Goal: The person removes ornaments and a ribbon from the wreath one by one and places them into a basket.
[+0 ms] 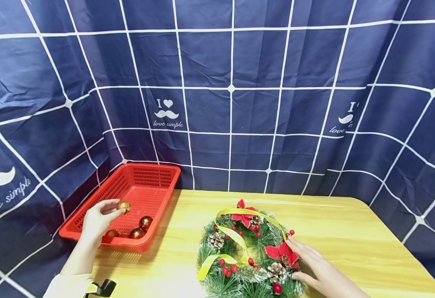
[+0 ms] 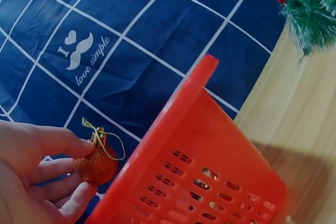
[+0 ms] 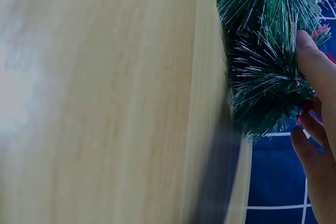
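My left hand (image 1: pixel 99 220) pinches a small gold glitter Christmas bauble (image 1: pixel 124 207) between thumb and fingers, above the red plastic basket (image 1: pixel 148 244). A gold hanging cord loops from the cap of the bauble (image 2: pixel 97 165) in the left wrist view. Several shiny brown-copper baubles (image 1: pixel 137 233) lie in the basket's near end. At the right, my right hand (image 1: pixel 314 267) rests against the right edge of a green Christmas wreath (image 1: pixel 217 285), fingers mostly straight beside a red poinsettia (image 1: pixel 284 253). The thumb touches the needles in the right wrist view; some fingertips are hidden.
A loose yellow ribbon (image 1: pixel 236 236) curls over the wreath, among pinecones (image 1: pixel 216 240) and red berries. Both basket and wreath are on a light wooden table (image 1: pixel 187 215). A dark blue checked curtain (image 1: pixel 210 153) hangs behind and at the sides.
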{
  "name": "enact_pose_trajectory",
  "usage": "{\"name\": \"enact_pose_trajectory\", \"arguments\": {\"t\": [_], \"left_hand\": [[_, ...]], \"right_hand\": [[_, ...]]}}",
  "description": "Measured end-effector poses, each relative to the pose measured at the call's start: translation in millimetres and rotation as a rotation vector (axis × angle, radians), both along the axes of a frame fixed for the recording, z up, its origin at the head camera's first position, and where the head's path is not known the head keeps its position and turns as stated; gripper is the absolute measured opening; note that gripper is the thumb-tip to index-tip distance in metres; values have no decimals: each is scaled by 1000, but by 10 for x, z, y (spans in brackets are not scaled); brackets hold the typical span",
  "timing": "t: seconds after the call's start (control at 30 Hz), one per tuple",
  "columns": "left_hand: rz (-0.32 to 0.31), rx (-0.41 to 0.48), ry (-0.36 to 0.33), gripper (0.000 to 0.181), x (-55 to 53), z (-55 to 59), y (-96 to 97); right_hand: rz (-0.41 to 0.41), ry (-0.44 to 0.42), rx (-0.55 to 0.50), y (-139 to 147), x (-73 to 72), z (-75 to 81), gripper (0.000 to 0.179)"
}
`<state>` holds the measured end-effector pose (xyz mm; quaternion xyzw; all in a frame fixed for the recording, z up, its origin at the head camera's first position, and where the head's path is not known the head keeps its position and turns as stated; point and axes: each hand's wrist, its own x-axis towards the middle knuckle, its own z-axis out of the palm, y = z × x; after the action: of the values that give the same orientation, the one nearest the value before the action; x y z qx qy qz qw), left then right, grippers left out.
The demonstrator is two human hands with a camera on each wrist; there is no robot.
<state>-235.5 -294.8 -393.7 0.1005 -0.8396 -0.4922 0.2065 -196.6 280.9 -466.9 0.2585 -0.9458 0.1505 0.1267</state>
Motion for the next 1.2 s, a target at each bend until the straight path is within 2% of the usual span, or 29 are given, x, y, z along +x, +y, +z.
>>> {"name": "enact_pose_trajectory", "arguments": {"t": [0.17,0.4,0.53,0.73,0.9,1.03,1.13,1.2], "left_hand": [[6,-71,-4,46,-20,-32,17],[-15,-96,-12,44,-36,-26,52],[-31,-139,-21,41,-37,-37,43],[-10,-219,-29,39,-33,-48,29],[-37,-155,-49,43,-13,-15,50],[-58,-130,-18,43,17,52,106],[-76,-151,48,41,76,114,213],[-113,-150,97,39,145,157,333]], "right_hand": [[-1,1,2,-5,3,0,74],[11,4,9,-4,-5,-5,76],[-5,-6,7,-3,6,-9,75],[-20,-8,-1,-14,13,0,75],[-14,-32,7,-19,-3,10,75],[-11,-29,8,-13,-14,3,76],[-15,-17,8,-14,-12,-6,77],[-18,-4,-8,-16,3,-10,78]]}}
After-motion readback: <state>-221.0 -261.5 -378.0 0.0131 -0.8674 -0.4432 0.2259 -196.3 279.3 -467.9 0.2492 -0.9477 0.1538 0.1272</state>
